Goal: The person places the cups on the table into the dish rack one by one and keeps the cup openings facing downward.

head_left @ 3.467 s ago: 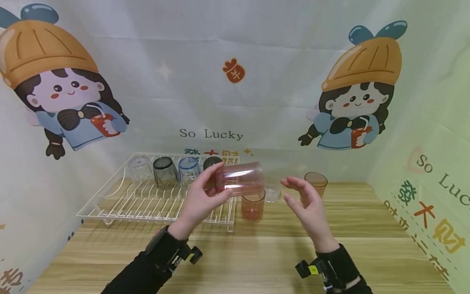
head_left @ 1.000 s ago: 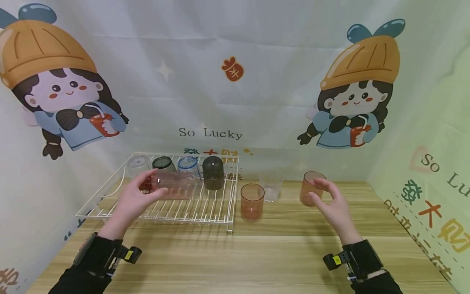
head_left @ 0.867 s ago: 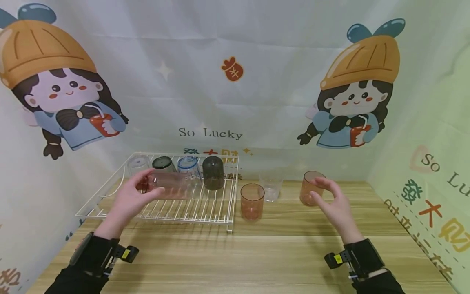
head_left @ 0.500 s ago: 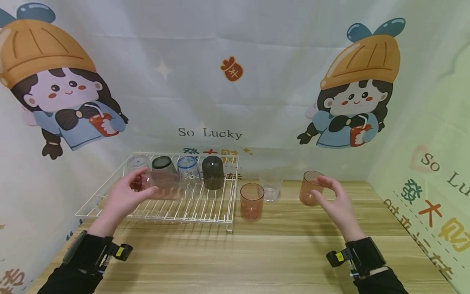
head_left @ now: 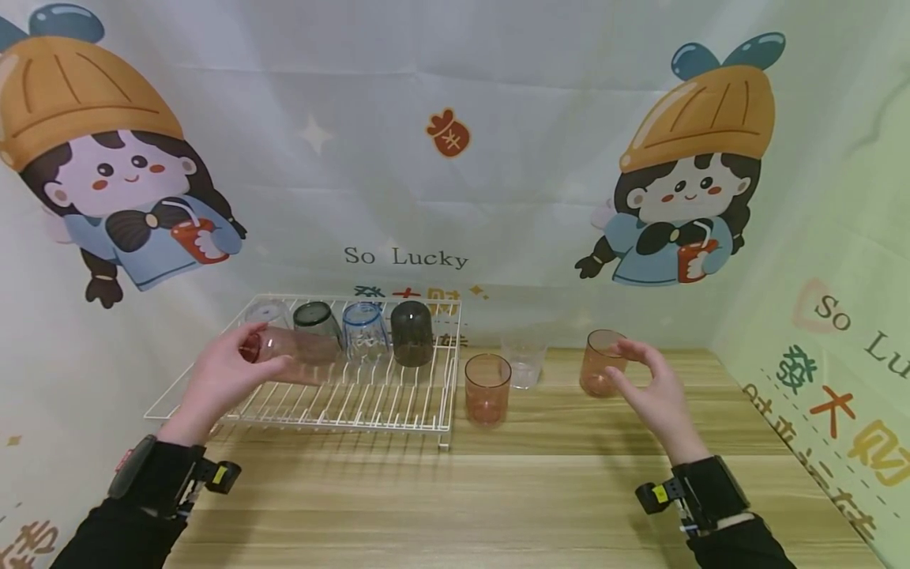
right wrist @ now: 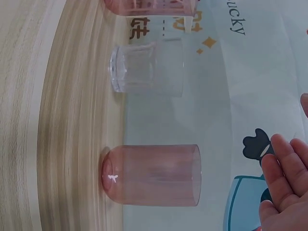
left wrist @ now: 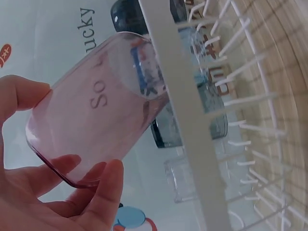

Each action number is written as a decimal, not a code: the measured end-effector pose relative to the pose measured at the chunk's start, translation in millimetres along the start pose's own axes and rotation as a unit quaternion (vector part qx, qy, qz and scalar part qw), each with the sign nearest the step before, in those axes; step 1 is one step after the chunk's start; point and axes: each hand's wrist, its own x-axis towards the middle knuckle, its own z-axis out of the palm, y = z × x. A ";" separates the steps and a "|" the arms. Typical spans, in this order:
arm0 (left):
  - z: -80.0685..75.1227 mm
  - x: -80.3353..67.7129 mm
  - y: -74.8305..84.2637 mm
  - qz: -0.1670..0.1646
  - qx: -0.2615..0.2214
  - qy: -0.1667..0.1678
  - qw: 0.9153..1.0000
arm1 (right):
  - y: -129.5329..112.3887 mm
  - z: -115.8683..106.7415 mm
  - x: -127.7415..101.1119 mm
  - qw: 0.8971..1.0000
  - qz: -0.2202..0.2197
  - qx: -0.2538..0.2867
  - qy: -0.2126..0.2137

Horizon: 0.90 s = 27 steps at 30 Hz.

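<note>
My left hand (head_left: 220,375) grips a pink drinking glass (head_left: 302,352) near one end, holding it on its side over the white wire dish rack (head_left: 419,429). The left wrist view shows thumb and fingers around the end of this pink glass (left wrist: 91,110), its other end pointing toward the rack. My right hand (head_left: 654,395) is held in the air with relaxed, slightly bent fingers and nothing in them. It overlaps a second pink glass (head_left: 597,375) in the head view, but the right wrist view shows the fingers (right wrist: 284,166) apart from that upright glass (right wrist: 159,175).
Along the rack's back row stand a clear glass (head_left: 266,313), a dark glass (head_left: 316,318), a blue-rimmed glass (head_left: 366,340) and an upside-down dark grey glass (head_left: 411,336). Right of the rack, another pink glass (head_left: 487,395) and a clear glass (head_left: 524,367) stand on the wooden table (head_left: 455,506).
My left hand has carried the pink glass leftward from beside the rack's right edge to over its left half. My right hand has moved right, then stayed near the right-hand pink glass.
</note>
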 end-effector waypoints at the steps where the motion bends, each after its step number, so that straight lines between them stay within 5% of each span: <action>1: -1.2 1.1 -1.2 0.004 0.009 0.002 1.000 | 0.4 -0.1 0.3 1.000 -0.002 -0.002 0.001; 27: -22.4 13.6 -22.3 -0.018 0.134 -0.025 0.991 | 4.0 1.3 10.4 0.997 -0.012 -0.073 -0.008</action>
